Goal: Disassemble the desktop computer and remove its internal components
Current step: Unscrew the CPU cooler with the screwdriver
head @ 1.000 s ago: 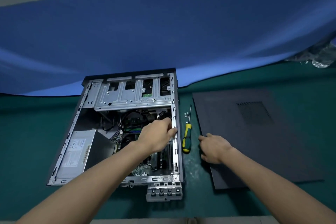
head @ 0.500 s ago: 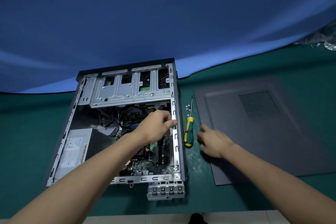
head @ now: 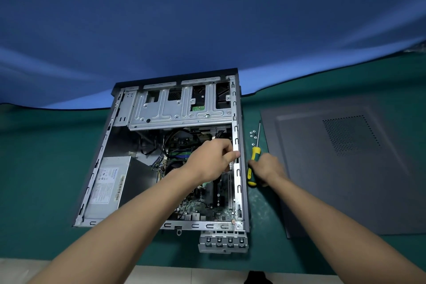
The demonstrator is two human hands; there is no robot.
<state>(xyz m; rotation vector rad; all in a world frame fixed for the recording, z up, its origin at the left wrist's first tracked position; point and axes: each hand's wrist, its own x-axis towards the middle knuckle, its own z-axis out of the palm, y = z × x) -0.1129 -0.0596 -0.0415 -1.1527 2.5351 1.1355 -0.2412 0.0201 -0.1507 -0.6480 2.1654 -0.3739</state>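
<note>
An open desktop computer case [head: 237,182] lies flat on the green table. Inside are a silver drive cage [head: 179,110], a grey power supply [head: 107,184] and a motherboard [head: 207,207] with cables. My left hand [head: 212,161] reaches into the case at its right rail, thumb on the rail, fingers curled around something small I cannot make out. My right hand [head: 267,168] closes its fingers on the handle of a yellow-and-green screwdriver [head: 253,163] lying just right of the case.
The removed dark side panel [head: 345,168] lies flat to the right. Several small screws [head: 253,135] sit beside the screwdriver shaft. A metal bracket [head: 222,243] juts from the case's near edge. A blue cloth backdrop [head: 207,30] hangs behind the table.
My right hand has moved left from the side panel's corner onto the screwdriver handle. My left hand stays at the case's right rail. The view has tilted slightly.
</note>
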